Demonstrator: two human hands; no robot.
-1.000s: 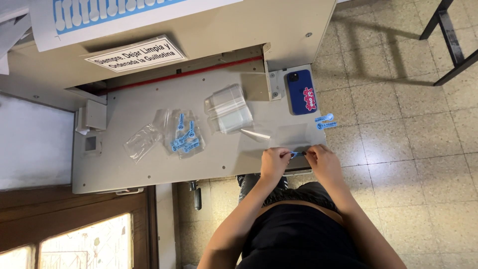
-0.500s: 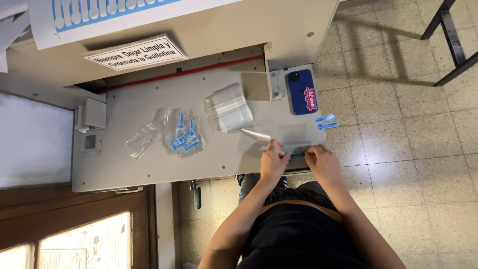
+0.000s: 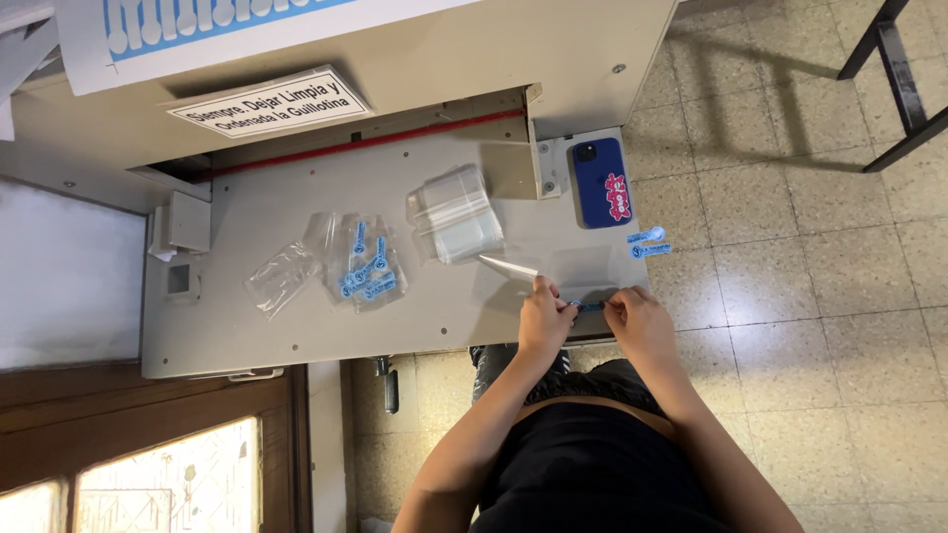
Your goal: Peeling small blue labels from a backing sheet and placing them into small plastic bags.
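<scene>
Both hands meet at the near edge of the tabletop (image 3: 296,336); the left hand (image 3: 545,321) and right hand (image 3: 637,321) each pinch an end of a small blue strip (image 3: 591,307), fingers closed on it; a clear plastic bag (image 3: 563,271) lies flat just beyond them. Compared with a second ago, the hands have drawn closer together over the strip, and the bag's loose corner has settled nearer the left hand; the strip seems freshly picked up. Two more blue strips (image 3: 647,243) lie beside a blue phone (image 3: 600,183); filled bags (image 3: 363,265) and a stack of empty bags (image 3: 454,212) rest further left.
</scene>
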